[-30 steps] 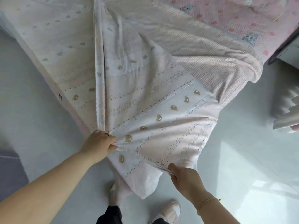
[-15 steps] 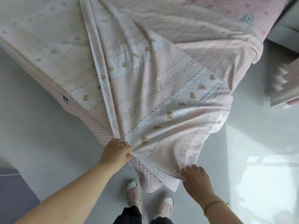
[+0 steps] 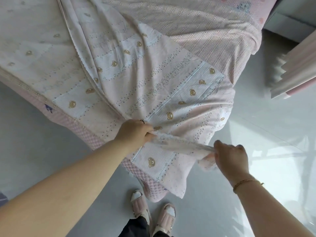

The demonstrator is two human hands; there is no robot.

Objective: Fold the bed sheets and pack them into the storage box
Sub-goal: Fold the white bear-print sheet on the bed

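Right hand [image 3: 230, 156] shifted rightward, pinching sheet [image 3: 153, 82] hem taut; left hand [image 3: 135, 132] grips same hem; purple tag [image 3: 48, 108] unreadable.

head-worn wide view looks steeply down, close over the bed [image 3: 82, 132].

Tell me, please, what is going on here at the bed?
A person stands at a corner of the bed. The left hand and right hand each grip the near edge of the bear-print sheet, stretching it between them. The sheet lies spread over the bed, not yet folded.
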